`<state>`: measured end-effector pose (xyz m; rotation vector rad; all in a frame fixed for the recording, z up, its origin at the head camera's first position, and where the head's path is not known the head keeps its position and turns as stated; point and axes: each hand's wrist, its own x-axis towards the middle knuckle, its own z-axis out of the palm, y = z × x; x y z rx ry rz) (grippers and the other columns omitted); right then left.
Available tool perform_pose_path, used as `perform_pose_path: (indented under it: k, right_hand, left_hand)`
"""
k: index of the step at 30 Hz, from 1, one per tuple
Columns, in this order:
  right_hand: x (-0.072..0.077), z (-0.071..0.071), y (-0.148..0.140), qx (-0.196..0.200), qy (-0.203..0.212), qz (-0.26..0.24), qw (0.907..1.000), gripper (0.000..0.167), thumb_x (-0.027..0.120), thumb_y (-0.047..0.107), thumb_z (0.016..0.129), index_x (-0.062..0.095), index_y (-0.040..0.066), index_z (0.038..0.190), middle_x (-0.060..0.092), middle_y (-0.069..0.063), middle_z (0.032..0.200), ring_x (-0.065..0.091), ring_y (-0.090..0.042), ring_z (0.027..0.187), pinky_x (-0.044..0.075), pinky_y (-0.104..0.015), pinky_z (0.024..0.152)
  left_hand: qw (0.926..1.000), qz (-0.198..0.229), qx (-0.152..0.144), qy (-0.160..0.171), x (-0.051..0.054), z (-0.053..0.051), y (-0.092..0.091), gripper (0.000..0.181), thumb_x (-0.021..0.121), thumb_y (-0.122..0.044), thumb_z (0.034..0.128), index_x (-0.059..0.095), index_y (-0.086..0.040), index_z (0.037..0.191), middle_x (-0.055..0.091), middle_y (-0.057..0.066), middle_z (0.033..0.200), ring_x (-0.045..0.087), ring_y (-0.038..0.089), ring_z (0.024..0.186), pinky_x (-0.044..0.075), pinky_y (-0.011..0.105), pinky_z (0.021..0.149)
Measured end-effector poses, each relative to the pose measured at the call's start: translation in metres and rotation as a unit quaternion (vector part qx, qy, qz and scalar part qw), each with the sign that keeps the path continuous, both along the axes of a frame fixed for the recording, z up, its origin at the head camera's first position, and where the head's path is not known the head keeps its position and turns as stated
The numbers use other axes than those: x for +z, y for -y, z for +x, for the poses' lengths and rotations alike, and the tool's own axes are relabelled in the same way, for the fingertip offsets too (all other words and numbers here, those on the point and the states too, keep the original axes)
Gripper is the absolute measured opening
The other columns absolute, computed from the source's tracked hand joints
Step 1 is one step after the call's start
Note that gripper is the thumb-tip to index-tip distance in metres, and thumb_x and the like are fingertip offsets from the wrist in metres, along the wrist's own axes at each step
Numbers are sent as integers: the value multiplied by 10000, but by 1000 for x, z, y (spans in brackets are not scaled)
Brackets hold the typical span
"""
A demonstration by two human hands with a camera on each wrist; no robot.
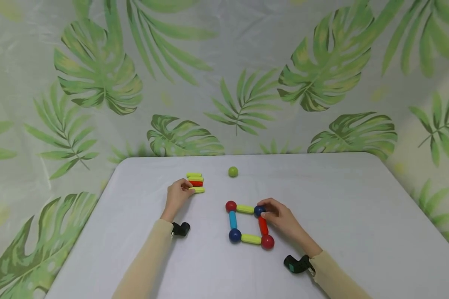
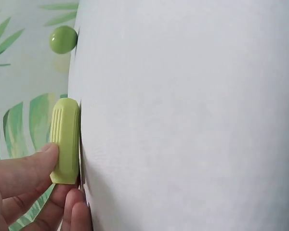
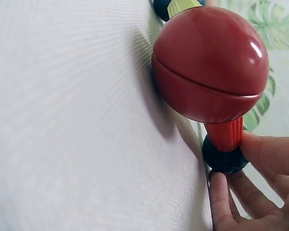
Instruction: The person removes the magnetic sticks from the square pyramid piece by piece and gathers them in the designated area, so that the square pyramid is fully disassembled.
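Note:
On the white table, four-sided outline of magnetic rods and balls lies flat, with a red ball (image 1: pixel 230 206), a blue rod (image 1: pixel 233 220), a dark blue ball (image 1: pixel 235 236), a second red ball (image 3: pixel 209 65) and a red rod (image 1: pixel 263 226). At its far right corner my right hand (image 1: pixel 284 219) grips another dark blue ball (image 1: pixel 259 211) between thumb and fingers. My left hand (image 1: pixel 177 197) pinches a yellow-green rod (image 2: pixel 65 144) by its near end, thumb on its side. Just behind that hand lie a red rod (image 1: pixel 196 183) and two more yellow-green rods (image 1: pixel 194 175).
A green ball (image 1: pixel 233 171) sits by itself toward the back of the table (image 1: pixel 340 187). A leaf-patterned cloth (image 1: pixel 247 54) hangs behind the table's far edge. Dark cameras are strapped on the left wrist (image 1: pixel 181 229) and the right wrist (image 1: pixel 297 264).

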<state>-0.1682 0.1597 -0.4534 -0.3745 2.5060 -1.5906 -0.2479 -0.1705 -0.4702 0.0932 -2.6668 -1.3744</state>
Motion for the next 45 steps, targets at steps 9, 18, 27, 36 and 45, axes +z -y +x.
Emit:
perform_pose_path:
  k: [9,18,27,36,45]
  right_hand:
    - [-16,-7,-2,-39,37,11,10000,273,558,-12,930,563,10,1202,568,-187,1211,549,-340,1086,482,-436,909]
    - [-29,-12,-7,-58,1,-77,10000,261,582,48,935,579,62,1196,576,-143,1209,554,-303,1077,489,-414,902]
    - [-31,-12,-6,-55,34,-134,9999,259,574,23,935,583,52,1192,583,-144,1209,562,-295,1078,474,-411,925]
    - [-31,-12,-8,-20,-1,-109,9999,262,574,13,930,581,50,1189,584,-152,1203,567,-304,1076,479,-401,919]
    - [-30,-12,-7,-64,-2,-107,9999,263,574,16,928,586,59,1187,586,-146,1201,573,-296,1059,487,-404,906]
  left_hand:
    - [9981,-478,-135,-358,4,-6,-2,152,740,7,786,613,14,870,549,134,872,546,272,803,459,370,715]
    - [9219,-3,-3875,64,5,16,-51,338,580,71,863,620,-76,1164,592,52,1187,532,242,1076,433,392,947]
    - [9053,-1378,-4012,-216,8,22,-77,207,679,-51,863,653,-154,1040,530,-19,1012,489,150,908,445,278,815]
    - [9744,-78,-2209,-400,9,-7,-81,309,692,6,856,617,-37,1152,595,126,1129,595,254,995,497,336,872]
    - [9977,-177,-643,-139,6,-53,-89,268,642,13,882,619,-15,1148,589,176,1120,540,300,1050,467,391,920]
